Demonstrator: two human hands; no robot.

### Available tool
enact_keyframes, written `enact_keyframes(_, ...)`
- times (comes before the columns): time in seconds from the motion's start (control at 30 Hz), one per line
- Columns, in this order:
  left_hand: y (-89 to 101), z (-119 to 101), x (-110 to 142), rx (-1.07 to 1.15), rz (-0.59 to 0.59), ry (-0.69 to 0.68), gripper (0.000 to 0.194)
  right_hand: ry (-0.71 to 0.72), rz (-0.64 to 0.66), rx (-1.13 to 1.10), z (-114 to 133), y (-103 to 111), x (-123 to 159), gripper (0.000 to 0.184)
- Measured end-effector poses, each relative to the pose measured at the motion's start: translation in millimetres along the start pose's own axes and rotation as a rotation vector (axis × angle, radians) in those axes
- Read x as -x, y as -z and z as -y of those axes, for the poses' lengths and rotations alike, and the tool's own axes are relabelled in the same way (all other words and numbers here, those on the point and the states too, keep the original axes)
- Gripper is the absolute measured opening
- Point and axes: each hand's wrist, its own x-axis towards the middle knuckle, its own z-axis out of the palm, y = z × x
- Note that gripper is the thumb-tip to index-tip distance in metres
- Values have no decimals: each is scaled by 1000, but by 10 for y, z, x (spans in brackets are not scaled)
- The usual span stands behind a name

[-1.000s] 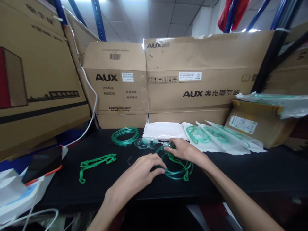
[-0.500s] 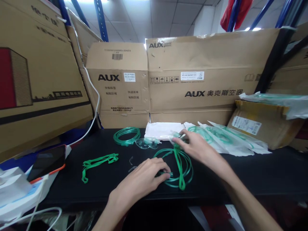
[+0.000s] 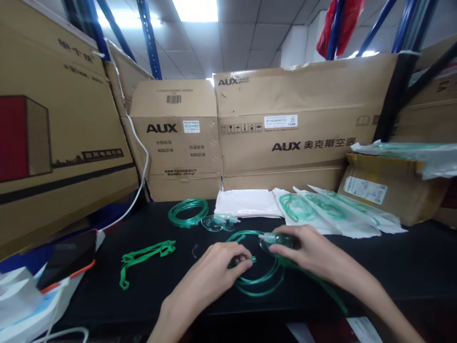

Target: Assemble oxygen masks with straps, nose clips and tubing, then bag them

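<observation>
The left hand (image 3: pixel 226 262) has narrowed fingers on a green tube (image 3: pixel 253 259) near its end; toward two o'clock, the right hand (image 3: pixel 307 245) grasps a clear mask (image 3: pixel 266 243), apart from that end (apparently unjoined). Toward ten, a second mask (image 3: pixel 220 222) and coil (image 3: pixel 174 216) lie loose; farther at two, bags (image 3: pixel 296 209) already contain tubing.

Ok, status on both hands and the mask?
Left hand holding tube end. Right hand gripping mask, green strap below it. Tube loops lie between hands.

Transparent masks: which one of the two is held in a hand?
The mask on the picture's right: the right hand grips it. The other mask lies on the black table beside the far coil of tubing, untouched.
</observation>
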Motion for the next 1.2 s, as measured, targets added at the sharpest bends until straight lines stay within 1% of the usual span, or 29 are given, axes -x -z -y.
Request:
enact_keyframes(0.1,7,71,-17,20,-20,15,25,8,157,23,16,-101,-14,55)
enact_keyframes(0.2,24,113,-29,46,-19,19,25,-22,187,33,8,-93,-27,58)
enact_keyframes(0.37,43,118,-46,78,-44,7,25,-10,246,65,-2,-88,-45,55)
enact_keyframes(0.5,39,126,-49,79,-77,-8,27,-48,259,52,38,-116,-7,58)
enact_keyframes(0.6,28,128,-39,52,-85,-22,26,-65,255,38,64,-127,18,57)
enact_keyframes(0.8,-5,97,-49,25,-107,-88,23,-30,211,-1,142,-95,-8,54)
enact_keyframes(0.87,-15,83,-61,27,-135,-116,23,-15,212,-26,191,-67,-10,50)
enact_keyframes(0.97,-25,54,-72,13,-200,-168,21,18,249,-68,269,-21,0,44)
enact_keyframes(1.1,-41,13,-77,-24,-291,-259,16,43,310,-135,325,12,3,44)
enact_keyframes(1.2,-52,-5,-82,-39,-327,-312,17,53,300,-144,322,11,-3,39)
